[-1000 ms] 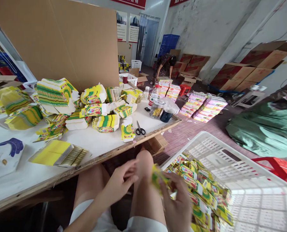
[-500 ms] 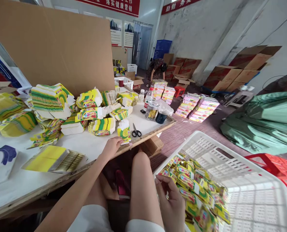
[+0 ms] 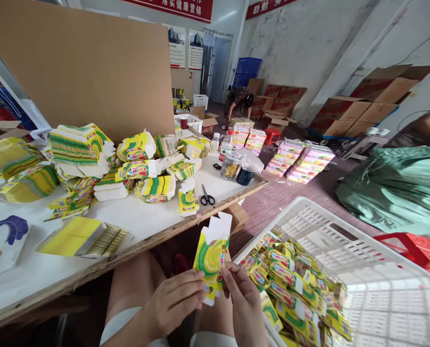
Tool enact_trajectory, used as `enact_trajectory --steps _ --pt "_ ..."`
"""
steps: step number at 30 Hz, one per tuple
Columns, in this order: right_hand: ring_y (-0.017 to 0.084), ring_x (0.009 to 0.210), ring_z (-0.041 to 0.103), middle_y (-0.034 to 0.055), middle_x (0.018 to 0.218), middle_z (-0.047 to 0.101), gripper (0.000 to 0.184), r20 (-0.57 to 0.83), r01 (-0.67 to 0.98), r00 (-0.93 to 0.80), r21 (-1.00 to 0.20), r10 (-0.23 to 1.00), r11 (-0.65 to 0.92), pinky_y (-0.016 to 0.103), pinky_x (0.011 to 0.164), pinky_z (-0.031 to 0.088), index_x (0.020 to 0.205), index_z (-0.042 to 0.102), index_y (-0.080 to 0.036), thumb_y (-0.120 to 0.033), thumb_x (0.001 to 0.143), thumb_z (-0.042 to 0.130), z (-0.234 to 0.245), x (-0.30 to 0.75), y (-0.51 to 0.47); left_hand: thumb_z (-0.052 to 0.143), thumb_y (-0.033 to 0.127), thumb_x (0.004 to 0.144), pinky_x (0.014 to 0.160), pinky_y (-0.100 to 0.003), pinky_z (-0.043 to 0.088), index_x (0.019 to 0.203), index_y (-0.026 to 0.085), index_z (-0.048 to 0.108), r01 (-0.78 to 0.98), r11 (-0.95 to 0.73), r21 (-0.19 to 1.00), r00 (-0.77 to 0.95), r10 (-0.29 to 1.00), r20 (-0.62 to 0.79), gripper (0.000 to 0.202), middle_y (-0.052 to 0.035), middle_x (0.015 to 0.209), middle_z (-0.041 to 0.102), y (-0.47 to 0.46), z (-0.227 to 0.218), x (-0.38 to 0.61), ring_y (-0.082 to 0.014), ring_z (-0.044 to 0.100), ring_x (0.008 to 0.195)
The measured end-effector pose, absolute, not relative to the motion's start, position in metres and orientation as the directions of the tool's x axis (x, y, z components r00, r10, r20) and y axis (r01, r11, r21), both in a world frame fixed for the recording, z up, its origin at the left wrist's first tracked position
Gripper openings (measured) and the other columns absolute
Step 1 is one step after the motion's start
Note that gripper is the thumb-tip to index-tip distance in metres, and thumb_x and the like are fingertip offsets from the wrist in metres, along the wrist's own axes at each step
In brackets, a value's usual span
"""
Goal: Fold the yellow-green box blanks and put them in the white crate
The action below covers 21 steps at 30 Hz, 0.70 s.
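Note:
A yellow and green printed carton (image 3: 212,255), with white flaps standing up at its top, is held between both hands above my lap. My left hand (image 3: 177,301) pinches its lower left side, and my right hand (image 3: 244,299) grips its lower right edge. On the table's near edge lies a small stack of the same flat cartons (image 3: 188,200), beside black-handled scissors (image 3: 207,195). To the right of my knees stands a white plastic basket (image 3: 388,274) with many filled-looking yellow-green cartons (image 3: 294,284) heaped in it.
Bundles of flat cartons (image 3: 79,149) cover the white table (image 3: 142,221). A jar (image 3: 231,165), a bottle (image 3: 226,144) and a dark mug (image 3: 245,176) stand at its right end. A red stool (image 3: 417,253) is behind the basket. A person (image 3: 238,102) bends over beyond pink boxes (image 3: 311,161).
My left hand has come from the carton stack at the table edge to above my lap, bringing a carton. My right hand has moved from the basket's rim to take hold of it too.

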State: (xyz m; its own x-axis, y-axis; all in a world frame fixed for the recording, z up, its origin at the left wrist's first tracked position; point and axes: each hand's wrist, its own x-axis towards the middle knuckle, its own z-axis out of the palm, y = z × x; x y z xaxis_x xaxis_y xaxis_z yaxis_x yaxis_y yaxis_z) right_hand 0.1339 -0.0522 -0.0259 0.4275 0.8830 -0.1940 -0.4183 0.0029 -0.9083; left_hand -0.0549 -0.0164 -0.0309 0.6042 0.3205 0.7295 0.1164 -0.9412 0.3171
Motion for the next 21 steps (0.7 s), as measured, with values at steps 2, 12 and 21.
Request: enact_trajectory --steps 2,12,21 --pt "0.019 0.070 0.067 0.0043 0.080 0.077 0.036 -0.195 -0.401 0.428 -0.916 0.883 -0.008 0.026 0.061 0.053 0.083 0.076 -0.021 -0.048 0.063 0.089 -0.024 0.132 -0.052 0.063 0.014 0.092 0.116 -0.039 0.043 0.138 0.017 0.055 0.084 -0.802 0.591 0.440 0.562 0.700 0.047 -0.0141 0.137 0.064 -0.021 -0.035 -0.054 -0.0263 0.052 0.136" --pt "0.015 0.069 0.069 0.0029 0.079 0.077 0.028 -0.258 -0.565 0.164 -0.816 0.952 -0.124 0.022 0.065 0.054 0.084 0.074 -0.022 -0.042 0.069 0.088 -0.035 0.102 -0.052 0.076 0.049 0.080 0.112 -0.047 0.039 0.132 0.024 0.065 -0.501 0.394 0.771 0.627 0.779 0.010 0.058 -0.0145 0.135 0.065 -0.018 -0.004 -0.047 -0.0363 0.053 0.132" --pt "0.023 0.084 0.071 0.0095 0.098 0.077 0.033 -0.107 -0.413 0.160 -0.910 0.981 -0.032 0.031 0.074 0.057 0.102 0.073 -0.020 -0.041 0.077 0.082 -0.048 0.096 -0.057 0.083 0.046 0.073 0.081 -0.032 0.054 0.113 0.021 0.075 -0.453 0.353 0.819 0.485 0.868 -0.107 0.048 -0.0131 0.106 0.076 -0.013 -0.005 -0.047 -0.0287 0.070 0.099"
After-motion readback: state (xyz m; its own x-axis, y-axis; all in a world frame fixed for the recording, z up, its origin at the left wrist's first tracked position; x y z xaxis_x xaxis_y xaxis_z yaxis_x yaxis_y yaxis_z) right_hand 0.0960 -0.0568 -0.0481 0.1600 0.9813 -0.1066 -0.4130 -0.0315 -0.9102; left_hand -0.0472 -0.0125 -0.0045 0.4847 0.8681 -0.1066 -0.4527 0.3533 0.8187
